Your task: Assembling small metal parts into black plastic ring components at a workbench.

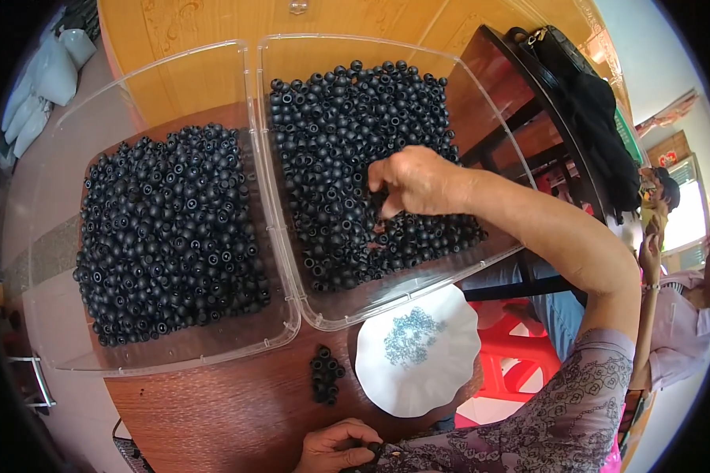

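Two clear plastic bins stand side by side on a brown wooden table; the left bin (272,335) and the right bin (331,317) hold heaps of small black hollow balls (170,229). My right hand (418,181) reaches into the right bin, fingers curled down at the balls; whatever is between the fingertips is hidden. At the table's near edge, my left hand (338,448) pinches a black hollow ball (375,448) between thumb and forefinger. A small cluster of black balls (325,377) lies on the table. Beside it, a white scalloped plate (457,355) holds tiny clear bluish pieces (414,335).
Yellow wooden furniture (181,63) stands behind the bins. A black bag (564,67) rests on dark furniture at right. Red plastic stools (513,351) and another person (678,323) are at the right. White sacks (51,71) sit at far left.
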{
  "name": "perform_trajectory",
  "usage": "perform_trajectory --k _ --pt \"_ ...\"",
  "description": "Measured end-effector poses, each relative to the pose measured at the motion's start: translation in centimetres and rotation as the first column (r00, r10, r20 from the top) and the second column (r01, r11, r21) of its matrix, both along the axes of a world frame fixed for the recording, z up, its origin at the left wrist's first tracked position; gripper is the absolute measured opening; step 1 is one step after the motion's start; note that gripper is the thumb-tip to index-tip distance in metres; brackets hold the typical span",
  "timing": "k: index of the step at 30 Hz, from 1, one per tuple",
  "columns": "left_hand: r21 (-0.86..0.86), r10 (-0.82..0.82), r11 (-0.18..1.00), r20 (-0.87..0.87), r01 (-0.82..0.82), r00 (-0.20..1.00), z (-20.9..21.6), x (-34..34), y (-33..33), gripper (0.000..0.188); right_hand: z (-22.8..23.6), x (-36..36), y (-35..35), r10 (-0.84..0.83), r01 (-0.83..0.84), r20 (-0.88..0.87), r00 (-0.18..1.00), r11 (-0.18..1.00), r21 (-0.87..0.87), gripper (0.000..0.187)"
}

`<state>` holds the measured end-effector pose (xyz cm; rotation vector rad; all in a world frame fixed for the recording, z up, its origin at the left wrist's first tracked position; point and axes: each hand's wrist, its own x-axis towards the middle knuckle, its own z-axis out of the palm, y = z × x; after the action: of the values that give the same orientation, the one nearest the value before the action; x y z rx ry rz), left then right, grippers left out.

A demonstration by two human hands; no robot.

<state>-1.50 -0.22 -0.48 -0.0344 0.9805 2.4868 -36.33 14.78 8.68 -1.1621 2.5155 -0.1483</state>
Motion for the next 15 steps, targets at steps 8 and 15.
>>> perform_trajectory --k 8,15 --pt "-0.011 0.02 1.0 -0.011 -0.02 1.0 -0.1 0.1 0.2 0.015 -0.8 -0.7 1.4 0.099 -0.078 0.179 0.979 0.99 -0.119 0.011" --pt "0.003 0.014 1.0 -0.001 -0.014 1.0 -0.2 0.1 0.0 0.015 -2.2 0.6 0.3 0.175 -0.176 0.013 0.984 0.984 0.026 0.011"
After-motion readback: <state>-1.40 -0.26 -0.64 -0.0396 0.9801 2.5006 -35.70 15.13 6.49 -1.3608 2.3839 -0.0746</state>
